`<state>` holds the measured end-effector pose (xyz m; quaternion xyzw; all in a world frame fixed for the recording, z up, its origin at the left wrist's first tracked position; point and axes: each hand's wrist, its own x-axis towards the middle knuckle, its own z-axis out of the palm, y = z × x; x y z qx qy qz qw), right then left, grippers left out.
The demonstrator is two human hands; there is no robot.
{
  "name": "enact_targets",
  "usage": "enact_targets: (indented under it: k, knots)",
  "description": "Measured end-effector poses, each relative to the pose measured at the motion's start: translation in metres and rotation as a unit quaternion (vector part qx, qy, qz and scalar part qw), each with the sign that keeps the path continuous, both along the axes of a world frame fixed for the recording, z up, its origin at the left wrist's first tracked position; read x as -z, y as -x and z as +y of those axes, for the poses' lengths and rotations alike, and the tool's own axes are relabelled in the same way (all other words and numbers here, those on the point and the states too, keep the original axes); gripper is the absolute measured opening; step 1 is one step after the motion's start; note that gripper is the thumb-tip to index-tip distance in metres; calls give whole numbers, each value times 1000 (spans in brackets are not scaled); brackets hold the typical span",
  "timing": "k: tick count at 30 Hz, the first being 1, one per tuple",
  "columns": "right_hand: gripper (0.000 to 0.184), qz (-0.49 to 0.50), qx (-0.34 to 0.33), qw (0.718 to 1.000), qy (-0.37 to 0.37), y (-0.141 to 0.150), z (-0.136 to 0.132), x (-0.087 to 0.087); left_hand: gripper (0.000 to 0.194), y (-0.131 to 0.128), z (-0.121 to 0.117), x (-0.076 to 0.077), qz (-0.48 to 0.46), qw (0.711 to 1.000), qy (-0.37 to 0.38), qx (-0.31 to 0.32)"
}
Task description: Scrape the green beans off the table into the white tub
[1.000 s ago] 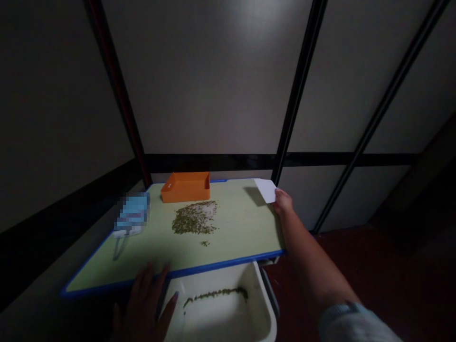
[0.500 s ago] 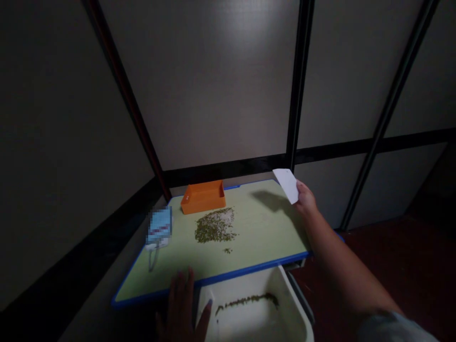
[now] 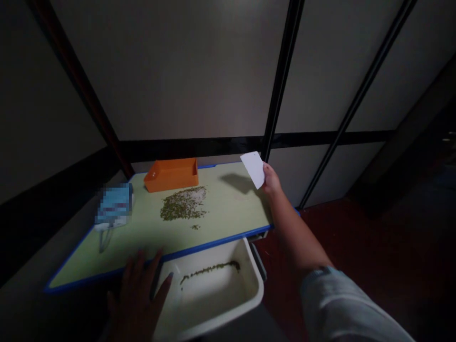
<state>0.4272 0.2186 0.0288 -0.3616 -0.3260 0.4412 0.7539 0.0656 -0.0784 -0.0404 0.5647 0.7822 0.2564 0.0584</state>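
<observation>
Our right hand [image 3: 271, 180] has tilted the white card [image 3: 253, 169] more upright, pinching it between thumb and fingers above the board's far right corner; our left hand [image 3: 137, 297], fingers spread, sits at the near edge of the blue-rimmed green board [image 3: 213, 244], beside the white tub [image 3: 249, 285] with its line of green grains [image 3: 208, 271]; the grain heap [image 3: 183, 204] lies mid-board, the orange tray [image 3: 171, 175] far left; the blurred blue packet [image 3: 114, 204] shows no readable writing.

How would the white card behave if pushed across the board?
The white card, held by one edge in the right hand, shows no droop, so it seems fairly stiff. It looks thin and light, and would probably slide easily on the green board.
</observation>
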Motion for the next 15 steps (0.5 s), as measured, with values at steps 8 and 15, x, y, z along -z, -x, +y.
enact_targets:
  k: [8, 15]
  knots:
    - [8, -14, -12, 1000, 23, 3, 1, 2, 63, -5, -5, -5, -26, 1000, 10, 6]
    - [10, 4, -28, 999, 24, 8, -4, 5, 55, -6, -9, 3, 0, 1000, -7, -13]
